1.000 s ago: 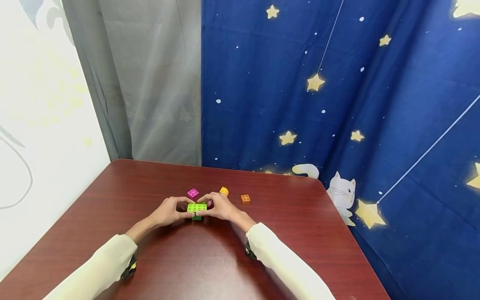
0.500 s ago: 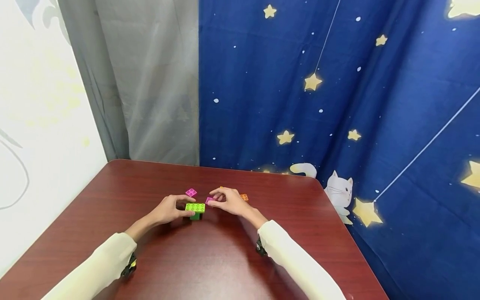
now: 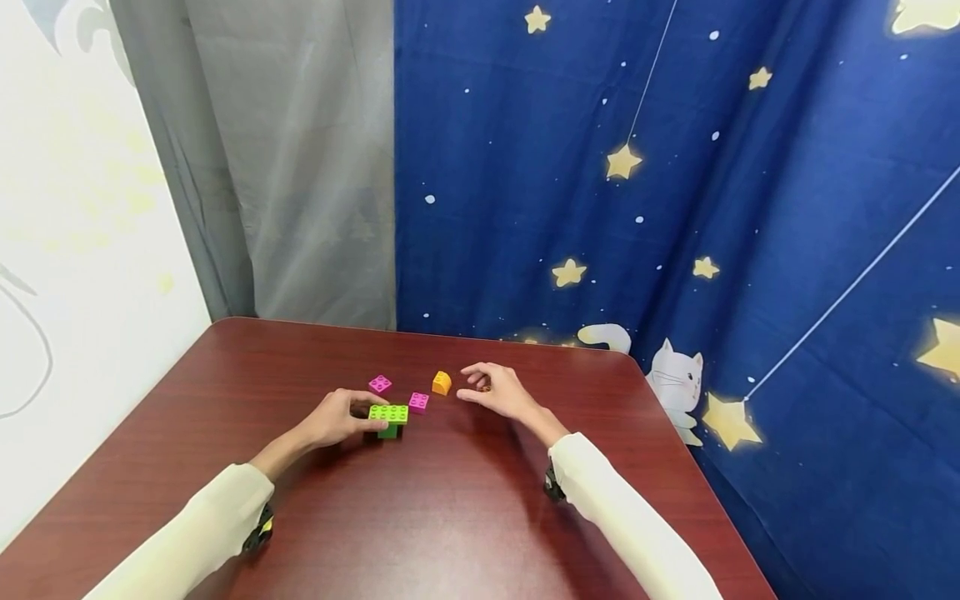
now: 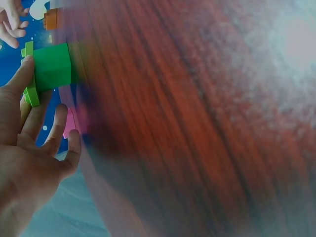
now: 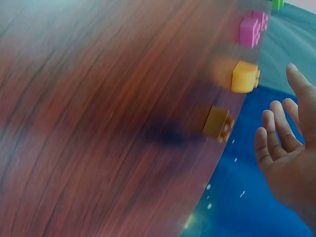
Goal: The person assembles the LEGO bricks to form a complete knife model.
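A flat lime-green brick (image 3: 388, 414) with studs sits on top of a darker green block (image 4: 53, 66), standing on the table. My left hand (image 3: 333, 419) pinches the lime-green brick at its left end, thumb on the near side. My right hand (image 3: 504, 392) hovers over the orange brick (image 5: 216, 123), fingers apart and holding nothing. In the head view that hand mostly hides the orange brick. A yellow rounded-top brick (image 3: 441, 383) lies just left of my right hand. Between it and the green stack is a magenta brick (image 3: 418, 402); a second magenta brick (image 3: 380, 383) lies farther back.
The dark red-brown table (image 3: 360, 525) reaches back to a grey curtain (image 3: 322, 167) and a blue star-patterned curtain (image 3: 510, 167). A white wall (image 3: 90, 250) stands on the left. All the loose bricks lie toward the table's far side.
My right hand has let go of the lime-green brick and moved right, past the magenta and yellow bricks, to above the orange one. My left hand keeps its place on the lime-green brick.
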Motion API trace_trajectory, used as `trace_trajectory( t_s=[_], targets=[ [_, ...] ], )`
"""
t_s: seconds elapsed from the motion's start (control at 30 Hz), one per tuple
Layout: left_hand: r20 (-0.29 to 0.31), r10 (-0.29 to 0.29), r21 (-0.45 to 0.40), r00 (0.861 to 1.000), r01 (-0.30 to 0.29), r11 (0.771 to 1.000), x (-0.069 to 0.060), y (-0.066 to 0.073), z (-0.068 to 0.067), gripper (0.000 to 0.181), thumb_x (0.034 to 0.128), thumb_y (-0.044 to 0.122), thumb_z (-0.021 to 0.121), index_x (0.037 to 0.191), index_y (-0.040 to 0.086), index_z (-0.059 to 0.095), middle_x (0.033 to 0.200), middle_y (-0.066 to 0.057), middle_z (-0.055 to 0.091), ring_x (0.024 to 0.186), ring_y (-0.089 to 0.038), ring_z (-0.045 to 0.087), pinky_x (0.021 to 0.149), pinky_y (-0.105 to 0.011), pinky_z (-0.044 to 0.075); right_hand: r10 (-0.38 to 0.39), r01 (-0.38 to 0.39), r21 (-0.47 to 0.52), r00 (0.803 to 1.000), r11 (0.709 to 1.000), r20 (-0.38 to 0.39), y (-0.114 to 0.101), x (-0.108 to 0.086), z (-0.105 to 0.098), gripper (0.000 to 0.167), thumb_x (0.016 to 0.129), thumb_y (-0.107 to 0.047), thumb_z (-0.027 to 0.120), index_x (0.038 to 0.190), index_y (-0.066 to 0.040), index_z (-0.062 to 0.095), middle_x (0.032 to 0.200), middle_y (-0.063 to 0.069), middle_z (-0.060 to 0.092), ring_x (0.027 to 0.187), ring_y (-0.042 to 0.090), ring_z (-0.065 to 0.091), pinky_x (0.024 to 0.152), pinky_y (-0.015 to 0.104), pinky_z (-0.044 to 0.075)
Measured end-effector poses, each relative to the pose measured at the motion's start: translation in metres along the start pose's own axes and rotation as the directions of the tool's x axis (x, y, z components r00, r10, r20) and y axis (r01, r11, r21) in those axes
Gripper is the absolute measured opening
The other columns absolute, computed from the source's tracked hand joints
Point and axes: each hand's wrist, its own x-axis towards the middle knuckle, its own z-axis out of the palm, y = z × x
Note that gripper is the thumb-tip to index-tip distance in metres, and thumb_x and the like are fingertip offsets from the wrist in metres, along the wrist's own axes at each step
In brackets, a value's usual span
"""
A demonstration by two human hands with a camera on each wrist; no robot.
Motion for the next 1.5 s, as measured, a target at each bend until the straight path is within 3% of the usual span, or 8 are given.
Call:
trace_trajectory(
  t_s=[0.3,0.6,0.87,1.3,1.5],
  targets=[
    [0.011,-0.009,-0.011,1.0,0.009,1.0,0.0,-0.002,-0.002,0.039,0.0868,0.032,0.086,0.118,0.01,0.077,0.107,-0.005,0.075,0.093,-0.017,0.069,0.081,-0.032,0.055,0.056,-0.059,-0.092,0.998,0.994,-0.037,0.023,-0.011,-0.017,0.044,0.085,-0.024,0.089,0.123,-0.011,0.073,0.106,0.013,0.074,0.092,0.022,0.068,0.086,0.037,0.055],
    [0.014,-0.008,-0.003,1.0,0.008,1.0,0.0,-0.002,-0.002,0.039,0.0875,0.033,0.086,0.119,0.011,0.077,0.107,-0.004,0.075,0.094,-0.017,0.068,0.082,-0.033,0.054,0.107,-0.11,-0.099,0.994,0.989,-0.029,0.04,-0.015,-0.014,0.05,0.081,-0.02,0.091,0.124,-0.003,0.072,0.103,0.01,0.072,0.091,0.024,0.068,0.085,0.038,0.055],
    [0.002,-0.018,-0.007,1.0,0.018,1.0,-0.002,0.001,-0.001,0.039,0.0872,0.031,0.086,0.118,0.01,0.077,0.106,-0.005,0.076,0.093,-0.018,0.068,0.081,-0.032,0.054,0.153,-0.152,-0.049,0.988,0.987,0.017,0.042,-0.014,-0.006,0.052,0.082,-0.015,0.09,0.128,0.0,0.069,0.107,0.014,0.071,0.094,0.029,0.069,0.087,0.042,0.056],
    [0.001,-0.022,-0.014,1.0,0.022,1.0,-0.001,0.002,0.002,0.039,0.0863,0.032,0.087,0.117,0.011,0.077,0.104,-0.003,0.076,0.092,-0.016,0.069,0.081,-0.03,0.054,0.193,-0.191,-0.037,0.979,0.981,0.067,0.042,-0.015,0.0,0.052,0.083,-0.006,0.088,0.131,-0.002,0.068,0.119,0.015,0.073,0.095,0.025,0.071,0.086,0.035,0.056],
    [-0.001,-0.024,-0.017,1.0,0.024,1.0,-0.002,0.0,0.001,0.04,0.0872,0.032,0.086,0.118,0.009,0.077,0.104,-0.004,0.076,0.091,-0.017,0.068,0.08,-0.03,0.053,0.182,-0.181,-0.017,0.981,0.983,0.065,0.041,-0.016,0.001,0.047,0.083,-0.003,0.086,0.127,-0.002,0.07,0.111,0.016,0.072,0.096,0.028,0.071,0.088,0.041,0.056]
  ],
)
